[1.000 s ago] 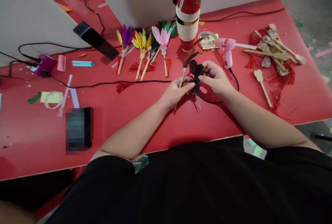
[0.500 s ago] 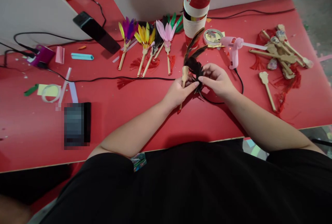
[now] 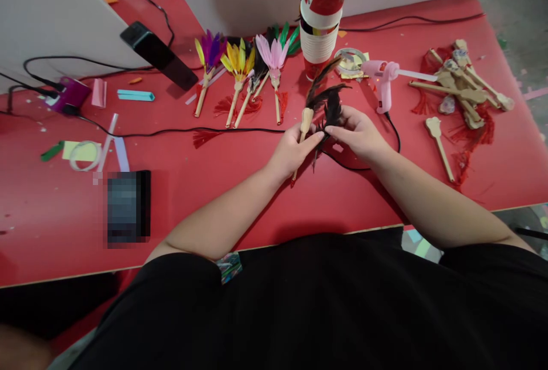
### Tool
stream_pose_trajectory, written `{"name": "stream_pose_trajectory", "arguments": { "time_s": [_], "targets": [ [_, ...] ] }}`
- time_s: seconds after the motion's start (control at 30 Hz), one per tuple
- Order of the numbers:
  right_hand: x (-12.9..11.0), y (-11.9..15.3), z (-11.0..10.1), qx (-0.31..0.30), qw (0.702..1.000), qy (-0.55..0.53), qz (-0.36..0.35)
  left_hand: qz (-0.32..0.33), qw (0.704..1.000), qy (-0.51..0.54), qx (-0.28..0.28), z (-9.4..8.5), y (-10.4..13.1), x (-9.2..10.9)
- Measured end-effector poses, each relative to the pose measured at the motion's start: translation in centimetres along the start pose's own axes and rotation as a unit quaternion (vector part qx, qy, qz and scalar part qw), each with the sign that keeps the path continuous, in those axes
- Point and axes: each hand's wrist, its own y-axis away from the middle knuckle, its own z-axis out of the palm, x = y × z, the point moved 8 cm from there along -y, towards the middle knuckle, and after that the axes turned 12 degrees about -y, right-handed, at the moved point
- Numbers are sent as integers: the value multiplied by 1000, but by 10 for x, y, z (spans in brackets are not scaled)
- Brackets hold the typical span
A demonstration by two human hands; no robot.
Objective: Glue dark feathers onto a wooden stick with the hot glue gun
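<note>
My left hand (image 3: 291,153) is closed around a small wooden stick (image 3: 305,121) with a widened top, and its thumb and fingertips also pinch dark feathers. My right hand (image 3: 359,135) pinches the black feathers (image 3: 333,108) from the other side, so both hands meet on them. Long brown-black feathers (image 3: 317,81) rise above the left fingers. How the feathers are split between the two hands is partly hidden by the fingers. Behind my hands lie finished-looking feathered sticks: a pink one (image 3: 274,53), a yellow one (image 3: 238,64) and a purple one (image 3: 209,56).
Stacked paper cups (image 3: 319,41) stand at the back beside a tape roll (image 3: 351,61). A pink glue gun (image 3: 384,81) lies right of them, its cord running near my hands. Wooden sticks with red tassels (image 3: 468,87) are heaped at right. A phone (image 3: 158,56) leans at left.
The black feathers have turned and spread toward the upper right between my fingers. A small pink scrap now shows beneath them. Both hands keep nearly the same place.
</note>
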Motion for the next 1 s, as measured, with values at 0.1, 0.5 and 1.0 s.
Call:
{"name": "stream_pose_trajectory", "arguments": {
  "time_s": [0.1, 0.5, 1.0],
  "targets": [
    [1, -2, -5, 1, 1000, -2, 1, -7, 1000, 6, 1, -1, -1, -1],
    [-1, -11, -25, 32, 999, 26, -26, 2, 999, 9, 38, -11, -4, 12],
    [-21, -5, -21, -117, 978, 166, 51, 18, 990, 24, 138, -27, -7, 5]
  ]
}}
